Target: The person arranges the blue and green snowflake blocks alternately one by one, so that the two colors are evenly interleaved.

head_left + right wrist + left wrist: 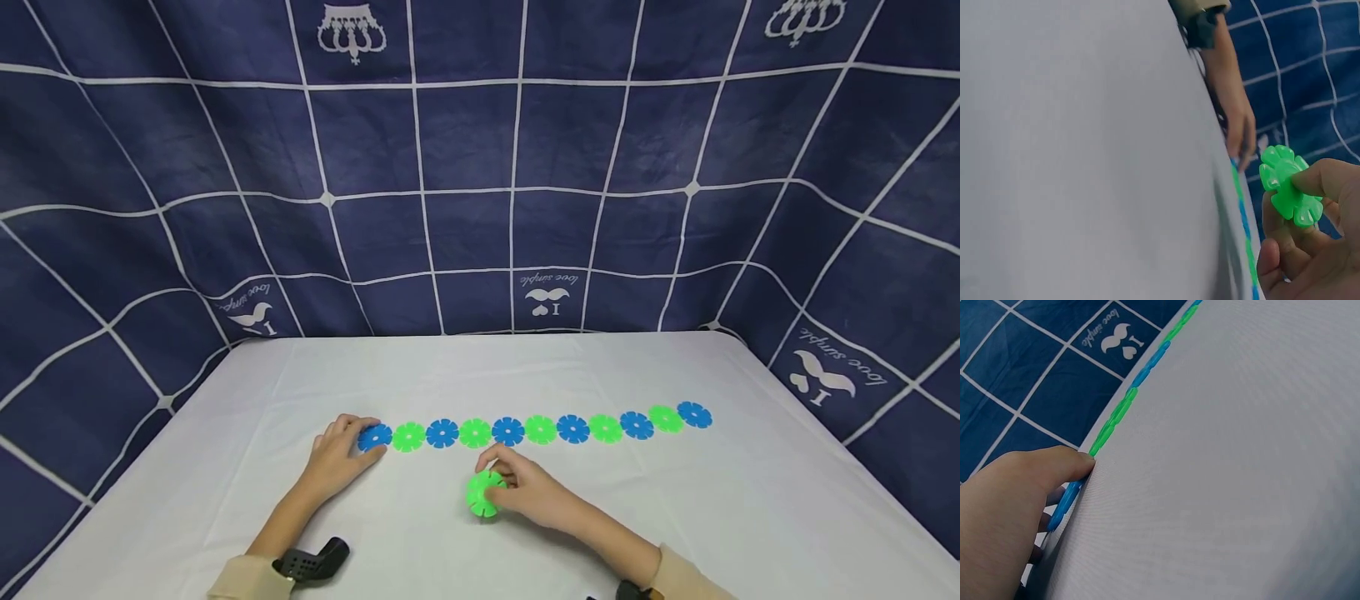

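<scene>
A row of notched plastic discs, blue and green by turns, runs across the white table. At its left end lies a blue disc [374,437], with my left hand [337,454] around it, thumb on the near edge and fingers on the far edge. The left wrist view shows the thumb [1075,464] where this blue disc meets the neighbouring green disc [1113,422]. My right hand [536,492] pinches a loose green disc [483,494] between thumb and fingers, nearer me than the row's middle. In the right wrist view this green disc [1286,184] is tilted, its lower part against the fingers.
The row ends at the right with a blue disc [695,414], slightly farther back than the left end. A white cloth covers the table [420,550]. Behind and at both sides hangs a dark blue curtain [465,233] with white lines. Black straps [311,564] sit on the wrists.
</scene>
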Tool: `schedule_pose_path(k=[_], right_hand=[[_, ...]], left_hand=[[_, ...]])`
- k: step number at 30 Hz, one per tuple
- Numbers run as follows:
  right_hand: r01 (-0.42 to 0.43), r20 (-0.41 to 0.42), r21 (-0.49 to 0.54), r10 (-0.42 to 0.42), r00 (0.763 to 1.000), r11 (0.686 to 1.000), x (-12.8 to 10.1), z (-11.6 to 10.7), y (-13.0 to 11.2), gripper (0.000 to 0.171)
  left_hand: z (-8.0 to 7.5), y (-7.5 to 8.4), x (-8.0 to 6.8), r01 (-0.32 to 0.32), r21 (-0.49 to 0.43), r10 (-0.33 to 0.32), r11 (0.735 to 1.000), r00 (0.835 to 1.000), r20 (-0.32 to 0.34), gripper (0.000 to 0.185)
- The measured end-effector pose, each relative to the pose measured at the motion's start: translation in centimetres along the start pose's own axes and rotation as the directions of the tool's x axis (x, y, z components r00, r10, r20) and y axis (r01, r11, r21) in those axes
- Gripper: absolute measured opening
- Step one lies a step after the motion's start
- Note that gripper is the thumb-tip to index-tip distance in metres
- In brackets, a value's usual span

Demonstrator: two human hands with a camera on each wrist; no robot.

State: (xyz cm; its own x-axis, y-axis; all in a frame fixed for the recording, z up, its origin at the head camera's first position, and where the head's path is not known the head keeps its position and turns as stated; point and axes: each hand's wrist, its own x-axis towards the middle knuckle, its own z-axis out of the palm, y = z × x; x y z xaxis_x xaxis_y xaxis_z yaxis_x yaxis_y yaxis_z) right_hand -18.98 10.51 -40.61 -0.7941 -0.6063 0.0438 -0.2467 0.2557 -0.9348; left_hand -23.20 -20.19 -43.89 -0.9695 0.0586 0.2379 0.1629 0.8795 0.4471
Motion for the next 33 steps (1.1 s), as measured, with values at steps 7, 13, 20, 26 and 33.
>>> schedule_pose_path(k=[7,13,20,26,33], right_hand=[[0.055,-0.111,0.004,-0.055,0.992,0.998,-2.1,-4.6,1.0,0.03],[0.005,-0.259,-0.044,-0.016,0.966,0.999,-3.9,-8.5,2.5,0.03],[-0.071,-0.417,-0.071,0.035,0.908,0.995,-5.0,-12.4,3.4,0.033],[-0.103,-0.514,-0.095,0.04,0.857,0.99,-6.3,-15.2,4.3,0.038],[-0.128,-0.631,-0.136,0.014,0.776,0.982,-8.2,-18.2,5.2,0.037]], left_hand=[[0.3,0.1,0.1,0.009,-0.002,-0.009,1.0,1.0,-0.002,0.049],[0.3,0.3,-0.1,0.016,-0.001,-0.016,1.0,1.0,-0.001,0.05],[0.1,0.3,-0.1,0.016,0.007,-0.016,1.0,1.0,0.0,0.049],[-0.1,0.3,0.0,0.013,0.009,-0.013,1.0,1.0,0.003,0.05],[0.0,0.3,-0.1,0.021,-0.001,-0.021,1.0,1.0,0.005,0.049]])
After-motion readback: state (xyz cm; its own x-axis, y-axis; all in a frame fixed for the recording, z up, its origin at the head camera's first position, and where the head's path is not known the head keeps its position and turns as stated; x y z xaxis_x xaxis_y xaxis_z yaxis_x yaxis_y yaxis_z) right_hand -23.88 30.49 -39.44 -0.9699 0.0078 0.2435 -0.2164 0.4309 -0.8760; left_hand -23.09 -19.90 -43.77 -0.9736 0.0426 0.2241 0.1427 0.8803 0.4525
